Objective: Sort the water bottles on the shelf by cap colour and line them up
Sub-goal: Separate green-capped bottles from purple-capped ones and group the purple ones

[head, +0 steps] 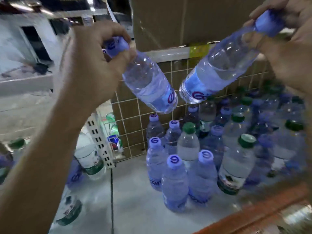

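Observation:
My left hand (94, 65) grips a blue-capped water bottle (148, 81) by its neck, tilted in the air above the shelf. My right hand (287, 53) holds a second blue-capped bottle (217, 70) the same way, and the two bottle bases almost meet. On the white shelf (135, 205) below stands a cluster of several bottles: blue-capped ones (173, 183) at the front and left, green-capped ones (236, 164) mixed among them and to the right. The far right of the cluster is blurred.
A wire grid panel (133, 130) backed with cardboard forms the shelf's rear. A cardboard box (177, 22) sits above. Left of a white slotted upright (99, 142) lie green-capped bottles (89, 157) in the neighbouring bay. An orange shelf edge (253, 215) runs along the front right.

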